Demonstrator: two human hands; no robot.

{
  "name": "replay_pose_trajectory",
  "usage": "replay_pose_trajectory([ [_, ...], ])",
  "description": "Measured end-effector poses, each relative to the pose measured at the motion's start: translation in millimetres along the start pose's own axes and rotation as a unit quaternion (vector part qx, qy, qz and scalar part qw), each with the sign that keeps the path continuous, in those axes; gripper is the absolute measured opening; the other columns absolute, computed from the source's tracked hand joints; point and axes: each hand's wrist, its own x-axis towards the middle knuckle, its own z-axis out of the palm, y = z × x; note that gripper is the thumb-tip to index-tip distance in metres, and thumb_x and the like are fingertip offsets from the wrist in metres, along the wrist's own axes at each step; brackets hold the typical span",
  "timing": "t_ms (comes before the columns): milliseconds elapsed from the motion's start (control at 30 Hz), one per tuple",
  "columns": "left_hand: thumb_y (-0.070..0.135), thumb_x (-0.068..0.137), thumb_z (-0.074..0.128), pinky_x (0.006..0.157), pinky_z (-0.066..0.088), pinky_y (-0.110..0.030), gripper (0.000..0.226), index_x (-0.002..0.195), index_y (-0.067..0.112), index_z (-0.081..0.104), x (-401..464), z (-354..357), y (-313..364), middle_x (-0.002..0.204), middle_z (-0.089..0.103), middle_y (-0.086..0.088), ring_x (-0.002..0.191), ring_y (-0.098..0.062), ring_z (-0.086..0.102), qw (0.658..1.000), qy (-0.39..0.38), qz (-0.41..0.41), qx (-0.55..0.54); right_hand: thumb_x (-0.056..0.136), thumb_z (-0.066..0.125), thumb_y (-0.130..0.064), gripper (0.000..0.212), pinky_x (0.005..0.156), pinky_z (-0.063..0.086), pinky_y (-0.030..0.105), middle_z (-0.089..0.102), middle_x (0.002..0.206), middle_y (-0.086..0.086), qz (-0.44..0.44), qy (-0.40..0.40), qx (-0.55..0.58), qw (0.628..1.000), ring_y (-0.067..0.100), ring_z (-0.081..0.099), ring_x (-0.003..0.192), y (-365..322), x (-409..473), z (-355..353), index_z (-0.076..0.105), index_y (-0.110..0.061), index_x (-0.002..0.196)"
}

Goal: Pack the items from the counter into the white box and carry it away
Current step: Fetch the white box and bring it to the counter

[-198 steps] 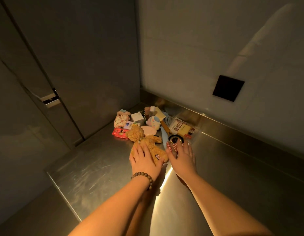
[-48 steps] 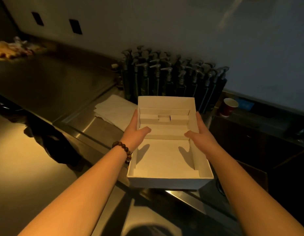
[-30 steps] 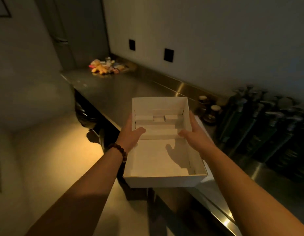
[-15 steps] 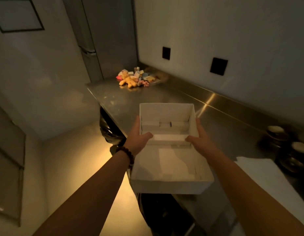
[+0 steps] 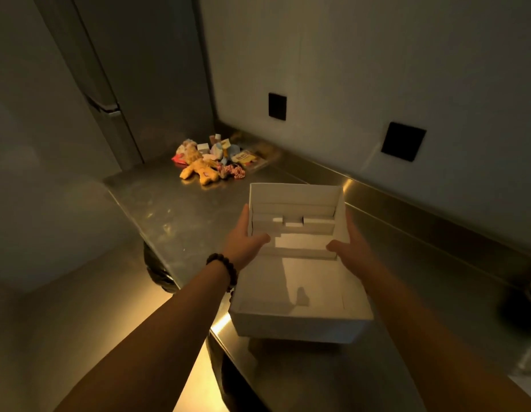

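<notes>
I hold an open white cardboard box [image 5: 298,325] above the steel counter, with nothing inside but its folded flaps. My left hand [image 5: 243,240] grips its left wall, thumb inside. My right hand [image 5: 352,248] grips the right wall the same way. At the far corner of the counter lies a pile of small items [image 5: 225,153]: a tan teddy bear [image 5: 200,169], small boxes, packets and a red-and-white striped scrunchie [image 5: 236,172]. The pile is well beyond the box.
The steel counter [image 5: 175,209] runs from the far corner toward the near right, with a raised back ledge along the wall. Two black wall plates [image 5: 403,141] sit above it. A dark bin bag [image 5: 157,270] hangs below the counter's front edge. A tall grey cabinet stands at the far left.
Holding the box in both hands, I have turned from the pump bottles toward the far corner. The pile of items has come closer and the box is now over the counter.
</notes>
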Motion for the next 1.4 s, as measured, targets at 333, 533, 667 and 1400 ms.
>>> replay_pose_trajectory([
  [333, 0.017, 0.083, 0.063, 0.064, 0.045, -0.014, 0.087, 0.147, 0.038, 0.008, 183.5, -71.6, -16.7, 0.136, 0.040, 0.004, 0.094, -0.002, 0.050, 0.986, -0.149, 0.044, 0.055, 0.086, 0.063, -0.005, 0.066, 0.071, 0.045, 0.025, 0.055, 0.109, -0.011, 0.063, 0.141, 0.013, 0.988, 0.008, 0.056, 0.098, 0.4, 115.3, 81.0, 0.035, -0.037, 0.136],
  [533, 0.022, 0.084, 0.064, 0.081, 0.041, -0.024, 0.089, 0.148, 0.036, 0.004, 282.3, -138.5, -37.9, 0.144, 0.037, 0.001, 0.108, -0.012, 0.044, 0.971, -0.207, 0.033, 0.113, 0.086, 0.063, -0.005, 0.065, 0.070, 0.044, 0.021, 0.057, 0.115, -0.005, 0.111, 0.200, 0.029, 0.973, 0.008, 0.057, 0.098, -1.8, 180.2, 164.0, 0.036, -0.034, 0.138],
  [667, 0.023, 0.083, 0.066, 0.069, 0.036, -0.007, 0.092, 0.147, 0.038, 0.001, 330.7, -160.1, -45.2, 0.127, 0.033, 0.016, 0.100, -0.001, 0.042, 0.959, -0.241, 0.045, 0.141, 0.087, 0.063, -0.007, 0.068, 0.067, 0.045, 0.021, 0.055, 0.106, -0.017, 0.138, 0.222, 0.030, 0.965, 0.005, 0.055, 0.096, 0.2, 217.9, 189.5, 0.030, -0.050, 0.129],
  [1400, 0.010, 0.081, 0.069, 0.094, 0.047, -0.042, 0.089, 0.147, 0.032, 0.014, 484.3, -87.9, -8.4, 0.137, 0.043, -0.001, 0.122, -0.023, 0.047, 0.934, -0.319, 0.091, 0.135, 0.080, 0.061, 0.007, 0.097, 0.081, 0.051, 0.035, 0.053, 0.131, 0.004, 0.189, 0.284, -0.096, 0.935, 0.022, 0.053, 0.110, 14.1, 339.7, 139.5, 0.009, -0.034, 0.151],
])
